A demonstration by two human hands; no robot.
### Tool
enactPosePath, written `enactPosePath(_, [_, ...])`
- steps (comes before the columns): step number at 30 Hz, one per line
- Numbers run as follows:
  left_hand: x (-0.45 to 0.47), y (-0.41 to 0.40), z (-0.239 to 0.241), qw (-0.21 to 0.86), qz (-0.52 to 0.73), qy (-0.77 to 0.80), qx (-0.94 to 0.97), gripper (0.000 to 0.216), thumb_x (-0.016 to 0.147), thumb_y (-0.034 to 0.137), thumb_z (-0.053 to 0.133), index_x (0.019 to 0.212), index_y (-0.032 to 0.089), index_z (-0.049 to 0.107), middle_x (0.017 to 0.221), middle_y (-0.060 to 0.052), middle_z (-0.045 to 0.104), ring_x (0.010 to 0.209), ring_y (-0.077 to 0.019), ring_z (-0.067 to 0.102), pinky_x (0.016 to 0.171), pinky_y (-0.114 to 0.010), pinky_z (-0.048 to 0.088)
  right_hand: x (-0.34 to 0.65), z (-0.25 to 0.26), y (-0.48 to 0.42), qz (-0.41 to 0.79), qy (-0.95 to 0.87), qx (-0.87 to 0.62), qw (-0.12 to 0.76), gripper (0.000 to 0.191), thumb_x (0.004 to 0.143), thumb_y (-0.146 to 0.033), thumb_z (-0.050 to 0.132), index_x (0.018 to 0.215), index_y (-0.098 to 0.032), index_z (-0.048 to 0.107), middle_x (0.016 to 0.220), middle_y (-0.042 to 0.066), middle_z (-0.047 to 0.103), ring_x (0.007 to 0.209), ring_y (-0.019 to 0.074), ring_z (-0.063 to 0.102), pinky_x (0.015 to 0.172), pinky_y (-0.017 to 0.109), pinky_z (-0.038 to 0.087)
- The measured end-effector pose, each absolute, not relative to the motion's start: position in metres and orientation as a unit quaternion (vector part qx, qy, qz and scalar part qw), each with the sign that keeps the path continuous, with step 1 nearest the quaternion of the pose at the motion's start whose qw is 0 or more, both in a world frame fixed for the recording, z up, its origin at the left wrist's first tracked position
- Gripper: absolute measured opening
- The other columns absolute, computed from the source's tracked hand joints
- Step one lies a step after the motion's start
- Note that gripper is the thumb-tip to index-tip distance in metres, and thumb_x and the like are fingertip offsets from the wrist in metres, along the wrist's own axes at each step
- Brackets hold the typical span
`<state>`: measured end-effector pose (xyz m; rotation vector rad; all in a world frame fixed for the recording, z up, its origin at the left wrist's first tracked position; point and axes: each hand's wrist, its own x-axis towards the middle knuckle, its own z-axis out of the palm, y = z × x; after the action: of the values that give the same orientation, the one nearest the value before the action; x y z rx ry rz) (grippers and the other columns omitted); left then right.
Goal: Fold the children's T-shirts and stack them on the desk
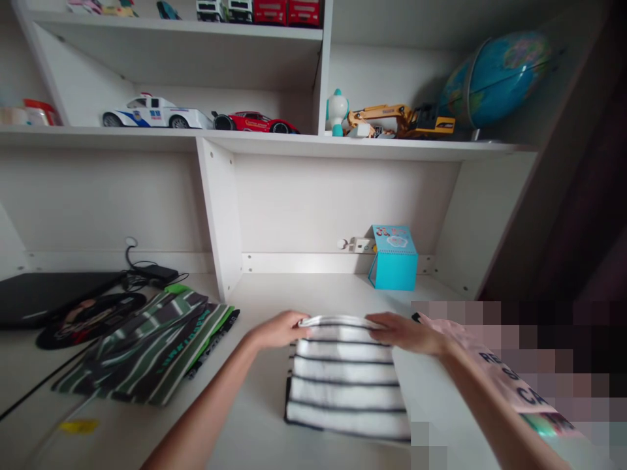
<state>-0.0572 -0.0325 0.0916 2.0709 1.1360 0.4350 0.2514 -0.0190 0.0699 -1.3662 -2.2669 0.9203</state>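
A folded white garment with thin black stripes (pixel 345 385) lies on the white desk (pixel 255 424) in front of me. My left hand (pixel 280 329) grips its far left corner, fingers curled over the edge. My right hand (pixel 406 333) rests on its far right corner, pressing on the fold. A green, white and dark striped garment (pixel 151 349) lies folded to the left, apart from both hands. A pink garment with dark letters (pixel 509 378) lies to the right, under my right forearm.
A turquoise box (pixel 394 258) stands at the back of the desk. A black laptop (pixel 44 294), a round mouse pad (pixel 83 320) and a charger (pixel 154 273) sit at the far left. Shelves above hold toy cars (pixel 157 112), a toy excavator (pixel 399 121) and a globe (pixel 497 78).
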Motion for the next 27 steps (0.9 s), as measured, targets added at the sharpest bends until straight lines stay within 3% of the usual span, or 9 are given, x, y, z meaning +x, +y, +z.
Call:
enactPosePath(3, [-0.052, 0.023, 0.066, 0.385, 0.184, 0.530, 0.733, 0.023, 0.067, 0.036, 0.055, 0.071, 0.013, 0.057, 0.058, 0.003, 0.048, 0.057, -0.0117, 0.046, 0.053, -0.022, 0.039, 0.222, 0.062, 0.038, 0.360, -0.774, -0.503, 0.137, 0.027, 0.072, -0.031, 0.056, 0.091, -0.013, 0.061, 0.077, 0.005, 0.061, 0.067, 0.0140, 0.059, 0.052, 0.022, 0.049])
enactPosePath(6, [-0.057, 0.044, 0.046, 0.382, 0.176, 0.541, 0.728, 0.022, 0.063, 0.034, 0.054, 0.070, 0.013, 0.057, 0.057, 0.003, 0.048, 0.056, -0.0122, 0.047, 0.053, -0.022, 0.040, 0.211, 0.040, 0.062, 0.344, -0.767, -0.524, 0.137, 0.018, 0.071, -0.028, 0.055, 0.078, -0.012, 0.059, 0.066, 0.001, 0.056, 0.055, 0.0099, 0.054, 0.046, 0.019, 0.046])
enactPosePath(10, [-0.067, 0.053, 0.044, 0.326, 0.173, 0.545, 0.753, 0.021, 0.061, 0.034, 0.057, 0.070, 0.015, 0.059, 0.059, 0.004, 0.049, 0.063, -0.0137, 0.050, 0.059, -0.022, 0.040, 0.219, 0.028, 0.073, 0.294, -0.771, -0.546, 0.144, 0.014, 0.071, -0.024, 0.052, 0.078, -0.015, 0.059, 0.068, 0.001, 0.058, 0.061, 0.0126, 0.056, 0.051, 0.020, 0.044])
enactPosePath(13, [-0.065, 0.060, 0.041, 0.262, 0.166, 0.567, 0.763, 0.019, 0.055, 0.029, 0.065, 0.067, 0.016, 0.059, 0.066, 0.002, 0.053, 0.073, -0.0171, 0.051, 0.067, -0.024, 0.040, 0.222, 0.022, 0.074, 0.224, -0.769, -0.578, 0.154, 0.019, 0.065, -0.023, 0.058, 0.082, -0.015, 0.061, 0.084, 0.007, 0.062, 0.079, 0.0187, 0.058, 0.066, 0.026, 0.044])
enactPosePath(15, [-0.060, 0.062, 0.033, 0.231, 0.163, 0.580, 0.764, 0.025, 0.054, 0.026, 0.067, 0.076, 0.016, 0.061, 0.079, -0.001, 0.057, 0.080, -0.0187, 0.052, 0.071, -0.025, 0.039, 0.219, 0.015, 0.073, 0.183, -0.762, -0.599, 0.161, 0.026, 0.064, -0.023, 0.060, 0.089, -0.014, 0.061, 0.094, 0.010, 0.062, 0.089, 0.0215, 0.056, 0.074, 0.028, 0.041])
enactPosePath(18, [-0.053, 0.062, 0.023, 0.212, 0.158, 0.590, 0.763, 0.036, 0.058, 0.025, 0.066, 0.093, 0.016, 0.060, 0.087, -0.003, 0.060, 0.083, -0.0195, 0.054, 0.072, -0.025, 0.040, 0.214, 0.004, 0.068, 0.157, -0.747, -0.624, 0.167, 0.031, 0.066, -0.025, 0.058, 0.093, -0.012, 0.061, 0.092, 0.012, 0.064, 0.086, 0.0216, 0.058, 0.070, 0.027, 0.040])
enactPosePath(20, [-0.050, 0.063, 0.023, 0.213, 0.147, 0.585, 0.769, 0.031, 0.059, 0.024, 0.065, 0.089, 0.015, 0.062, 0.079, -0.002, 0.060, 0.077, -0.0196, 0.055, 0.068, -0.025, 0.041, 0.214, 0.006, 0.066, 0.156, -0.745, -0.625, 0.171, 0.022, 0.065, -0.026, 0.059, 0.081, -0.013, 0.064, 0.078, 0.008, 0.066, 0.075, 0.0196, 0.060, 0.062, 0.024, 0.039])
enactPosePath(23, [-0.048, 0.063, 0.044, 0.212, 0.145, 0.562, 0.786, 0.018, 0.057, 0.019, 0.064, 0.075, 0.015, 0.063, 0.070, 0.000, 0.060, 0.072, -0.0186, 0.056, 0.065, -0.024, 0.042, 0.219, 0.031, 0.061, 0.147, -0.753, -0.607, 0.205, 0.012, 0.065, -0.027, 0.060, 0.068, -0.015, 0.063, 0.065, 0.002, 0.064, 0.065, 0.0159, 0.059, 0.057, 0.022, 0.038])
enactPosePath(27, [-0.044, 0.049, 0.100, 0.156, 0.299, 0.493, 0.802, 0.027, 0.068, 0.018, 0.056, 0.094, 0.017, 0.060, 0.095, -0.003, 0.060, 0.088, -0.0175, 0.055, 0.079, -0.026, 0.041, 0.231, 0.092, 0.031, 0.088, -0.745, -0.582, 0.315, 0.024, 0.077, -0.032, 0.051, 0.094, -0.017, 0.058, 0.089, 0.004, 0.065, 0.077, 0.0156, 0.058, 0.066, 0.023, 0.041])
